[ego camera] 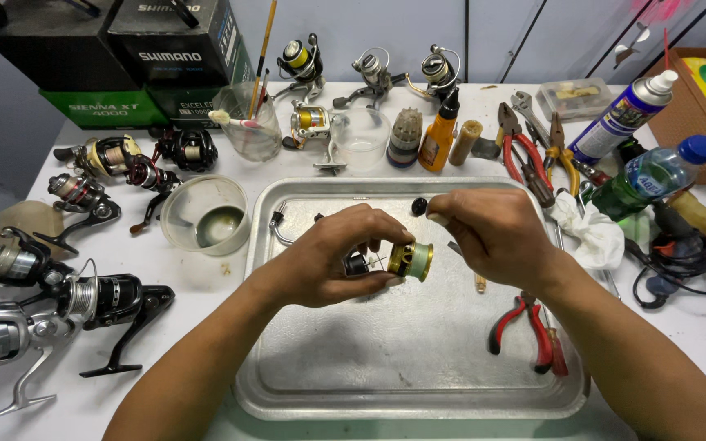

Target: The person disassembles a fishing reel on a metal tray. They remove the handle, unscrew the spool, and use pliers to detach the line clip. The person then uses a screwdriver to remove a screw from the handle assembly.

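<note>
My left hand (332, 260) grips a gold fishing-reel spool (413, 260) wound with pale green line, held sideways above a metal tray (353, 359). A dark reel part sits behind the spool, mostly hidden under my left fingers. My right hand (492, 233) hovers just right of the spool, thumb and forefinger pinched together close to its upper edge; what they pinch is too small to tell. A small black knob (419, 206) lies on the tray just behind my right fingertips.
Red-handled pliers (525, 322) lie on the tray's right side. Several fishing reels (67, 298) crowd the table's left. A plastic bowl (204, 214), glass cup with brushes (247, 122), orange bottle (440, 135), spray can (623, 114), water bottle (663, 167) and hand tools (529, 151) surround the tray.
</note>
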